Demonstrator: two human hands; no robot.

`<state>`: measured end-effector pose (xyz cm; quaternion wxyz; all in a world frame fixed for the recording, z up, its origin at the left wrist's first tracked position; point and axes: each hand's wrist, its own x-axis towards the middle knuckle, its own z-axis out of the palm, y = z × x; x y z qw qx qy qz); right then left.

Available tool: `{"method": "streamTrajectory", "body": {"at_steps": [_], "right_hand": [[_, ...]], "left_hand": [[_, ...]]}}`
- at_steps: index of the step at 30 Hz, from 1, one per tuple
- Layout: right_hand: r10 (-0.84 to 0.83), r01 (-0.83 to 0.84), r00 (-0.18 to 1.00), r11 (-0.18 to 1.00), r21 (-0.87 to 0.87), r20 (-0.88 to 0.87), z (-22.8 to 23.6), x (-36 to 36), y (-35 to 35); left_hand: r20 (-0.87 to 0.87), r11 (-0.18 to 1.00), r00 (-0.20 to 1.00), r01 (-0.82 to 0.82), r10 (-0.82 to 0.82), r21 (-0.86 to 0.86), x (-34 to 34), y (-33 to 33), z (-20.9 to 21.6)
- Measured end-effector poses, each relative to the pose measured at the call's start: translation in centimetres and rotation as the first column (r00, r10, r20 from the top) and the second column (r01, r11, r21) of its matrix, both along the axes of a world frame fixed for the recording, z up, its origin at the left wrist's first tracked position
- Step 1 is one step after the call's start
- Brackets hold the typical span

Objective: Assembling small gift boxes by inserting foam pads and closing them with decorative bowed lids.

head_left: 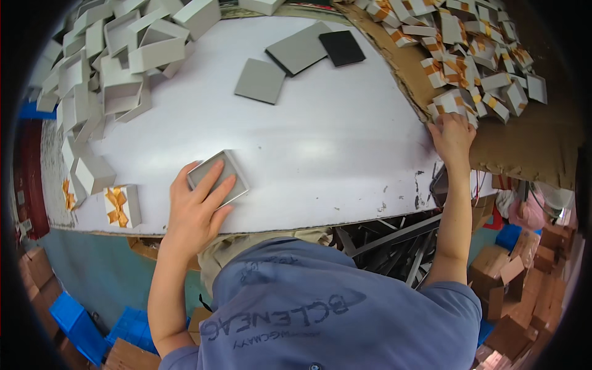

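My left hand is on a small open white box with a grey inside, near the table's front edge. Two fingers reach into it, while another lies along its left wall. At the far right, my right hand has its fingers curled on the near edge of a white box lid with an orange ribbon. That lid belongs to a heap of ribboned white lids on brown cardboard. Nearest on the left are a white lid with a gold bow and a second bowed lid.
Many plain white boxes are piled at the left and far left of the white table. Grey pads and a black pad lie at the back. Dark strips show below the front edge; cartons stand at the right.
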<state>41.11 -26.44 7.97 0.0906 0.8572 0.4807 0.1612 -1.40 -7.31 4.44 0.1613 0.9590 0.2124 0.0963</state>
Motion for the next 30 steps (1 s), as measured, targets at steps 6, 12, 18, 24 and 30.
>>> {"method": "streamTrajectory", "body": {"at_steps": [6,12,18,24,30], "right_hand": [[0.553,0.214,0.115,0.797,0.564,-0.825,0.9,-11.8,7.5],[0.308,-0.155,-0.007,0.94,0.305,-0.951,-4.2,-18.0,12.7],[0.677,-0.511,0.527,0.735,0.446,-0.514,-4.0,-20.5,10.4],[0.759,-0.676,0.394,0.621,0.397,-0.518,-5.0,-18.8,12.9],[0.732,-0.65,0.614,0.681,0.337,-0.295,-5.0,-13.1,19.5]], "left_hand": [[0.509,0.933,0.858,0.126,0.068,-0.338,2.8,-0.2,-4.3],[0.517,0.8,0.855,0.279,0.045,-0.531,5.0,0.6,-4.5],[0.364,0.954,0.925,0.202,-0.11,-0.223,5.7,0.1,-3.7],[0.033,1.0,0.999,-0.011,0.011,0.002,3.6,0.0,-1.5],[-0.248,0.799,0.761,-0.547,0.599,0.249,-7.3,1.0,1.7]]}}
